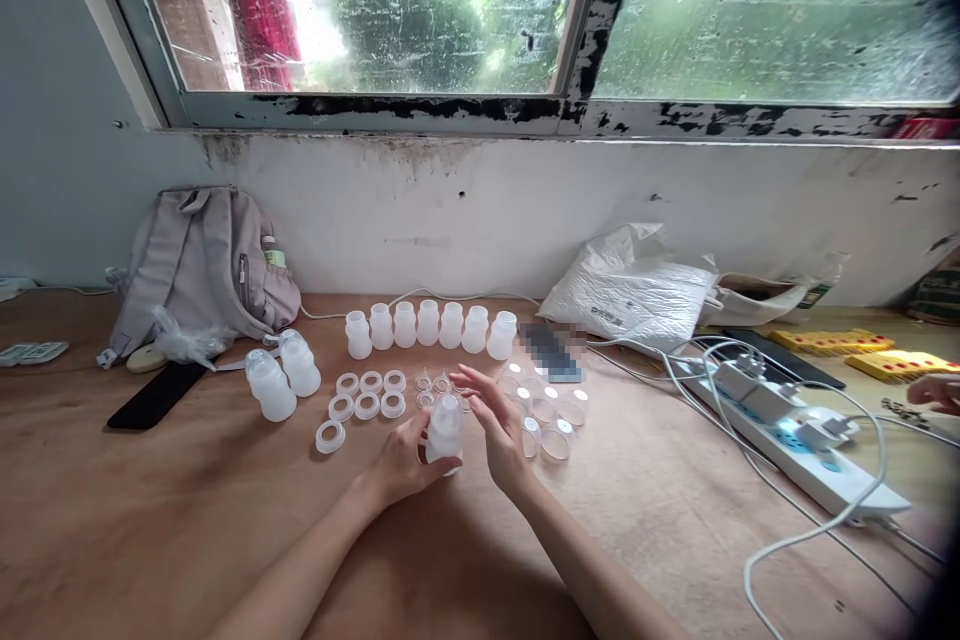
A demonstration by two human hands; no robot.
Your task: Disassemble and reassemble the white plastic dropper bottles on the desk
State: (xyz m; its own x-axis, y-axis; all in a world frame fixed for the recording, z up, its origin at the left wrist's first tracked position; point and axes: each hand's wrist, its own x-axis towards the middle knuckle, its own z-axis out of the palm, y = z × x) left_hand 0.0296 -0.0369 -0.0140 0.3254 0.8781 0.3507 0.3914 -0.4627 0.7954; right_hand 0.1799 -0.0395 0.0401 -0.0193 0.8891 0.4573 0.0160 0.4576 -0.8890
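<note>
My left hand (pixel 403 460) is wrapped round the lower part of a small frosted baby bottle (pixel 446 425), which stands upright or nearly so and has a top fitted. Beside it my right hand (pixel 501 435) is open, its fingers stretched out near the bottle's top. A row of several open bottles (pixel 427 323) stands behind my hands. In front of that row lie white screw rings (pixel 367 406) and small clear teats (pixel 424 384), some hidden by my hands. Several clear domed caps (pixel 556 442) lie right of my right hand. Two topped bottles (pixel 271 386) stand at the left.
A grey backpack (pixel 202 260) and a black phone (pixel 157 395) are at the left. At the right are a white plastic parcel (pixel 630 285), a power strip (pixel 817 465) with looping cables, and yellow blocks (pixel 832 342). Another person's hand (pixel 936 393) shows at the right edge.
</note>
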